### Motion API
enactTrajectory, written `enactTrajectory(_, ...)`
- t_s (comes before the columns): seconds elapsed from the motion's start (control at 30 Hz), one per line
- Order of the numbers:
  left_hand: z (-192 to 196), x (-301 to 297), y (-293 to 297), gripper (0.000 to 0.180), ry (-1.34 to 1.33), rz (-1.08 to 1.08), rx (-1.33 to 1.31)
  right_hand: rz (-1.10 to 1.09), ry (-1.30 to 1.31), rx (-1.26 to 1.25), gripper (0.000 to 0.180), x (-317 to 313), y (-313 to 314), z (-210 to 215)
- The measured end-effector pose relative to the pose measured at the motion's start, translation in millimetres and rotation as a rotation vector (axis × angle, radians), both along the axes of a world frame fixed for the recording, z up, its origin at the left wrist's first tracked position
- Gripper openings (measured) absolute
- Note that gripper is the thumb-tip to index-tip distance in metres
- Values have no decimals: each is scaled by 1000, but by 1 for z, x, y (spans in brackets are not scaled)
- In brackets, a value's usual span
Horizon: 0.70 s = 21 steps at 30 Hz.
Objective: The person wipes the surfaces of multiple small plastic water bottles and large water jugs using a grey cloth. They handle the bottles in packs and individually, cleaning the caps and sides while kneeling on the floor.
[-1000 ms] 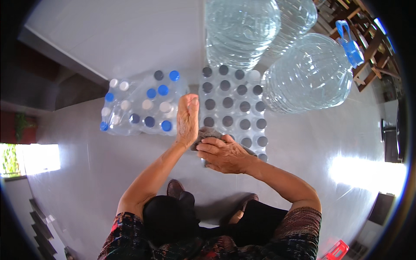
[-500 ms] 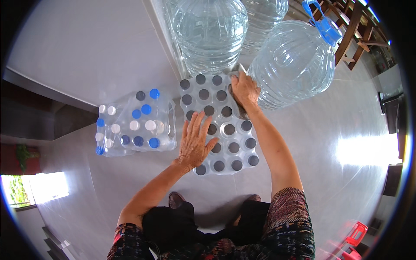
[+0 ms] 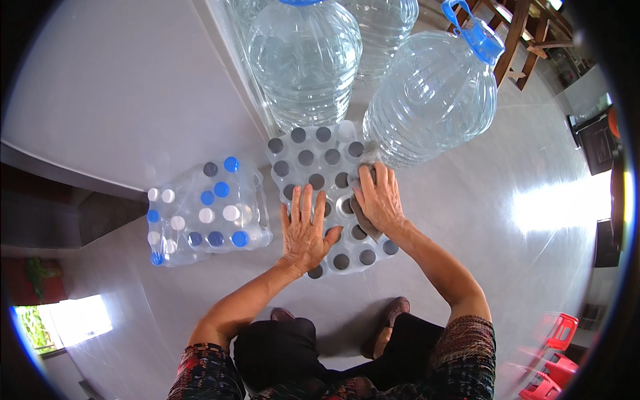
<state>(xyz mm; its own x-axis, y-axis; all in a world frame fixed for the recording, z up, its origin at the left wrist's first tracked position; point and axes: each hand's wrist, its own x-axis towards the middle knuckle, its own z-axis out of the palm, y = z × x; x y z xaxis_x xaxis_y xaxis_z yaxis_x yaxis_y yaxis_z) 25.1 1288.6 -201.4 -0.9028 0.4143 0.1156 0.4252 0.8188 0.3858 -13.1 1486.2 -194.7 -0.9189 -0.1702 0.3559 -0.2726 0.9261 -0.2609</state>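
A shrink-wrapped pack of bottles with grey caps point(image 3: 313, 160) stands on the pale floor. My left hand point(image 3: 303, 230) lies flat on its near part, fingers spread, holding nothing. My right hand point(image 3: 380, 197) presses a grey cloth point(image 3: 362, 217) onto the pack's right side, fingertips near the base of a large clear water jug point(image 3: 433, 100) with a blue cap and handle. The cloth is mostly hidden under the hand.
A second wrapped pack with blue, white and dark caps point(image 3: 207, 210) sits to the left. Two more big water jugs point(image 3: 303, 60) point(image 3: 387, 27) stand behind the packs. A wooden chair point(image 3: 527, 33) is at the top right, red stools point(image 3: 557, 353) at the lower right.
My right hand drew back from the pack's far right corner toward its middle right with the cloth. My left hand went from upright on its edge to flat on the pack.
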Motion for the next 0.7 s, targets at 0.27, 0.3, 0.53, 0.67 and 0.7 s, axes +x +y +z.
enactTrajectory(0.27,-9,1,-6,78,-40,2,63,457,-147,6,46,9,-28,15)
enactTrajectory(0.3,-12,2,-8,78,-48,5,75,401,-105,33,46,2,-32,15)
enactTrajectory(0.53,-9,1,-9,84,-42,-24,144,-227,23,117,47,-59,-57,-7)
enactTrajectory(0.67,-15,1,-9,85,-36,-7,228,-110,42,198,50,-44,-55,-7)
enactTrajectory(0.7,-15,1,-11,85,-32,-6,242,-64,3,206,49,-37,-58,-1)
